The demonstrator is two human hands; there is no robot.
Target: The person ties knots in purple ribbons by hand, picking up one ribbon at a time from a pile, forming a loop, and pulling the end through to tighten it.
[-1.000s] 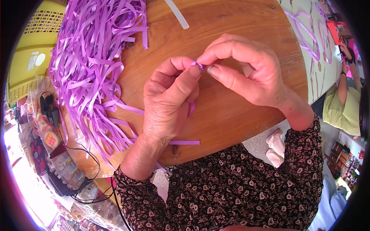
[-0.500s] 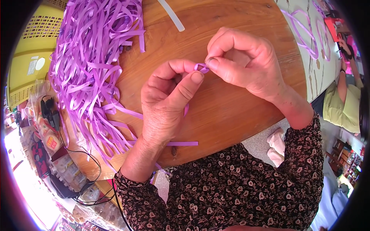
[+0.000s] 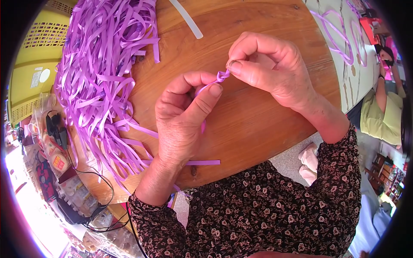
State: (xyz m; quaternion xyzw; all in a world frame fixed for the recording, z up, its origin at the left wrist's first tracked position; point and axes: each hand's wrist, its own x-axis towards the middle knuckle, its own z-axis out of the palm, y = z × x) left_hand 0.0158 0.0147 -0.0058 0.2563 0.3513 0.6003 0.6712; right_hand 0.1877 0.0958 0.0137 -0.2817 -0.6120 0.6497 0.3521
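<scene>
Between my two hands, above the wooden table (image 3: 266, 124), a purple ribbon (image 3: 221, 77) has a small knot in it. My left hand (image 3: 185, 112) pinches the ribbon between thumb and forefinger just left of the knot; more of the ribbon hangs below the palm. My right hand (image 3: 271, 71) pinches the short end at the knot's right side. A big heap of purple ribbons (image 3: 99, 81) covers the left part of the table, with some tails running under my left wrist.
A translucent strip (image 3: 188, 19) lies at the table's far edge. Yellow perforated baskets (image 3: 26, 86) stand at the far left, near a plastic bag (image 3: 53, 146) and black cables (image 3: 109, 185). On a white marbled table (image 3: 357, 81) at right are purple ribbon loops; another person's arm (image 3: 381, 96) shows beyond.
The ribbon's open loop has drawn down into a smaller, tighter knot. My left hand has shifted slightly down and left, and my right fingertips a little left.
</scene>
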